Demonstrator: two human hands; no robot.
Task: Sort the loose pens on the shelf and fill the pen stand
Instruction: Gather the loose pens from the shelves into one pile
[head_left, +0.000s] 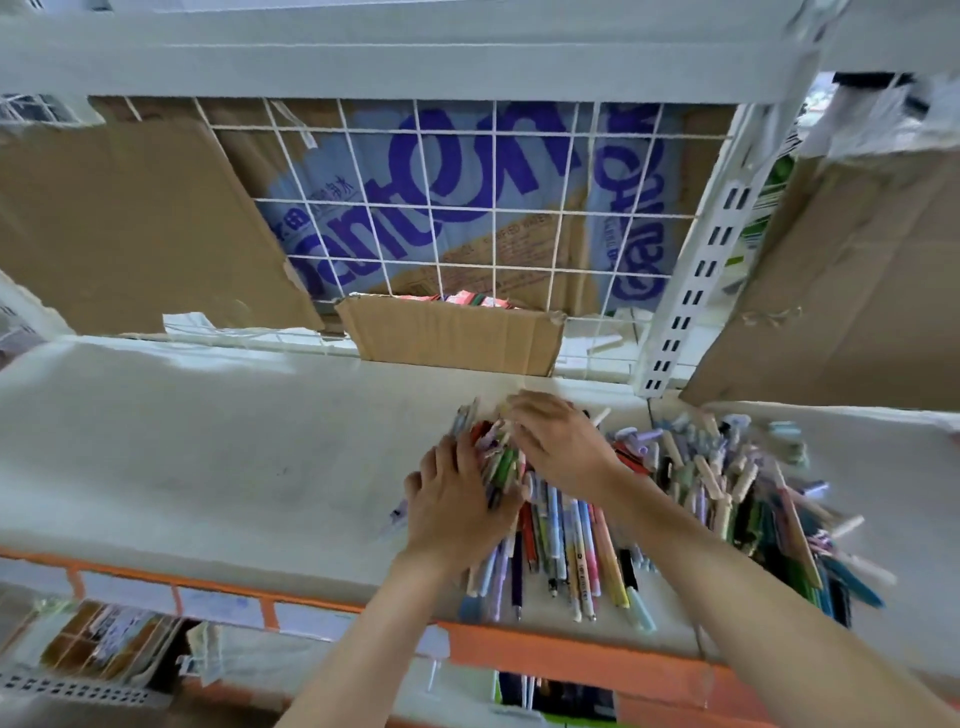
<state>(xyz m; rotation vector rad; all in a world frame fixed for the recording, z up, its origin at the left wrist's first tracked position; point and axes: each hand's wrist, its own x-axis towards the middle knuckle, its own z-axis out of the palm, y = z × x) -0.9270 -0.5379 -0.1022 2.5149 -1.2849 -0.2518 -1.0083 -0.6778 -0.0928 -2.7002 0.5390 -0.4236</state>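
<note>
The left hand (457, 506) cups a bundle (493, 457) of pens, fingers curled round it, while the right hand (563, 441) presses flat-fingered on top (likely squaring them). Loose pens (727, 493) sprawl rightward on the shelf (208, 441); no stand visible.

Matt white shelf (208, 441); rough brown cardboard box (452, 338); glossy plastic pens (571, 545); white metal wire grid (467, 208).

Heap of loose plastic pens (675, 499) lies on right part of flat metal shelf (208, 457), reaching its front edge. Small open cardboard box (452, 338) stands behind, against wire grid back panel (467, 208); both hands on heap's left end
</note>
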